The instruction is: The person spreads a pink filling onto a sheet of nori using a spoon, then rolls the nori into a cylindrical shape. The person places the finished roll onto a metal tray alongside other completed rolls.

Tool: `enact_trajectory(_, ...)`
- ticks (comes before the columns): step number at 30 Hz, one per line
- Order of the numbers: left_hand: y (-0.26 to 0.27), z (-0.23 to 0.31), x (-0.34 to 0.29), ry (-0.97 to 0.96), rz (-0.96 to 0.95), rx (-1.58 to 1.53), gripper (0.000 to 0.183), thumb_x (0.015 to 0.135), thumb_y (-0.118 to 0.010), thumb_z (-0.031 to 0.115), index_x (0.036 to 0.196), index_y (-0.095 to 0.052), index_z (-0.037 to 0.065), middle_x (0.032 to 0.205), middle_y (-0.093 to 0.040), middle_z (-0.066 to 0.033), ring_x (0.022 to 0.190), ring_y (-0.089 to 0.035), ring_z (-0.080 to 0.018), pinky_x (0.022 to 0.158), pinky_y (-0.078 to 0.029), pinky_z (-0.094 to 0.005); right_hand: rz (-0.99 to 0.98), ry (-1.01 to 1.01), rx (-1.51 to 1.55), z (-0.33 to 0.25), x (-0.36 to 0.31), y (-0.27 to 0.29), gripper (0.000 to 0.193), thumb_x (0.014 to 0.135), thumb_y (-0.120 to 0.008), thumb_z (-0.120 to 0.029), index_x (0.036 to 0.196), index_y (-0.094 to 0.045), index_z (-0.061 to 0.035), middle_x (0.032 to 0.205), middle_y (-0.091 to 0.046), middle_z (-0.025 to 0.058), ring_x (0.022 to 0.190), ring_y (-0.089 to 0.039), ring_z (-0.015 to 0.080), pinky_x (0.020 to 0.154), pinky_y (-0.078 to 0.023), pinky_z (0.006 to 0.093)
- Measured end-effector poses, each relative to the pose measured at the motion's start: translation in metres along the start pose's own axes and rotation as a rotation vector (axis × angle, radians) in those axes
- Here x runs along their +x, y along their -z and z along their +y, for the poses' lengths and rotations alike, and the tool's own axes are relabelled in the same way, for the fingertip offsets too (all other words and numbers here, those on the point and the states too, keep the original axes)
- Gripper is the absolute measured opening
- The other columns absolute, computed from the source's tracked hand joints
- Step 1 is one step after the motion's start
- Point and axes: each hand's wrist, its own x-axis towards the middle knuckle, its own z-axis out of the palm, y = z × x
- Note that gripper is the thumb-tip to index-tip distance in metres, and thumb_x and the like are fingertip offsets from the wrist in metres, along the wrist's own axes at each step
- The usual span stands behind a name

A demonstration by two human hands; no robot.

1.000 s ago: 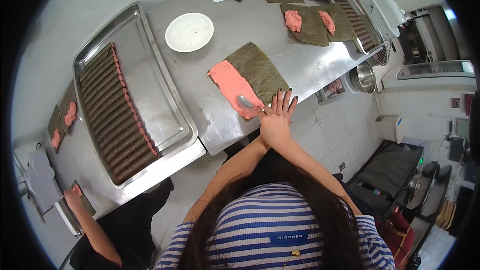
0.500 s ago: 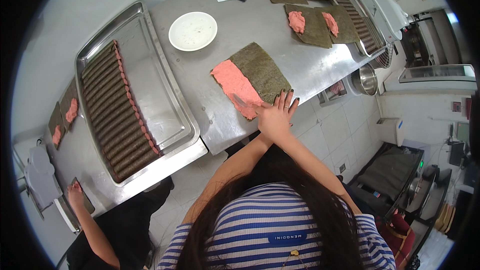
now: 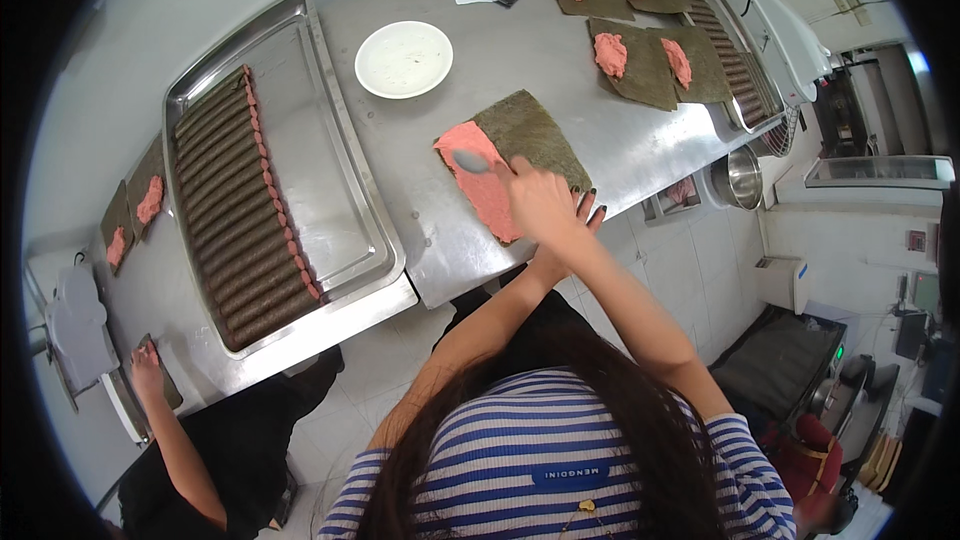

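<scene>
Crossing under the right forearm (image 3: 625,292), the left hand (image 3: 584,208) is resting, visible fingers parted, beside the green sheet's far-right paste-free half, while the right hand (image 3: 543,204), angling leftward, is holding a spoon (image 3: 470,162) in a narrow grip over pink paste (image 3: 490,202) on the bench (image 3: 395,165).

Bright; glare on steel table (image 3: 685,132); spoon (image 3: 471,161) blurred; dark, bent edges.

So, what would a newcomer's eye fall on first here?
Probably the bright pink paste mid-picture, covering the left part of a dark green sheet, with a spoon in the right hand's fingers over it. Next comes the large metal tray further left, holding a row of dark rolls.
</scene>
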Motion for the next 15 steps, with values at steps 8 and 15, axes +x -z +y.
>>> enact_trajectory(8, 0.022, 0.005, 0.008, -0.066, -0.164, 0.234, 0.056, 0.087, -0.053, 0.031, 0.136, -0.042, 0.007, 0.143, -0.035, -0.0217, 0.131, -0.032, -0.0443, 0.107, -0.025, -0.0568, -0.016, 0.297, -0.269, 0.013, 0.038, -0.022, 0.022, 0.074, -0.060, -0.010, 0.093, -0.063, -0.0001, 0.083, -0.061, 0.0111, 0.068, -0.066, 0.0248, 0.058, -0.053, 0.0353)
enact_trajectory(15, 0.033, 0.012, 0.014, -0.055, -0.506, 0.302, 0.069, 0.079, -0.064, 0.042, 0.136, -0.044, 0.009, 0.140, -0.039, -0.0179, 0.134, -0.030, -0.0372, 0.111, -0.020, -0.0518, -0.156, 0.240, -0.152, 0.041, 0.014, 0.029, 0.011, 0.076, -0.057, -0.010, 0.080, -0.064, -0.0028, 0.085, -0.063, 0.0142, 0.071, -0.068, 0.0298, 0.058, -0.054, 0.0383)
